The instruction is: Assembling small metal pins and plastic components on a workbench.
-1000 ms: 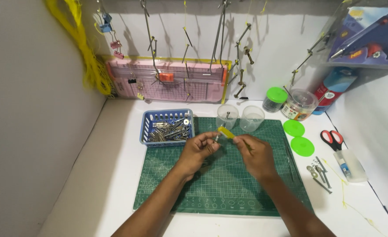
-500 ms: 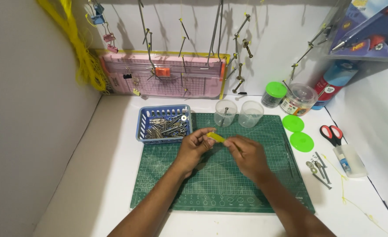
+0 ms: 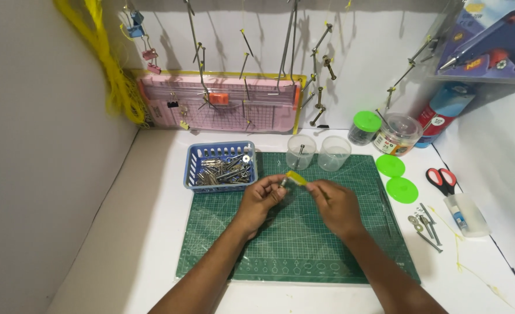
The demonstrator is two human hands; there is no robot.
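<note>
Over the green cutting mat (image 3: 304, 256) my left hand (image 3: 261, 200) pinches a small metal bolt (image 3: 283, 182) at its fingertips. My right hand (image 3: 337, 206) holds a short yellow strip (image 3: 296, 178) that reaches across to the bolt's end, so both hands meet at the mat's upper middle. A blue basket (image 3: 194, 168) full of several bolts and washers stands just left of my left hand.
Two clear plastic cups (image 3: 317, 152) stand behind the hands, one with a bolt inside. Green lids (image 3: 397, 177), a jar (image 3: 399, 134), scissors (image 3: 442, 180), a glue tube (image 3: 464, 214) and loose screws (image 3: 425, 224) lie to the right. Bolts hang on strings along the back wall.
The hands stay together over the mat, turning slightly around the bolt and yellow strip. The view has dropped a little.
</note>
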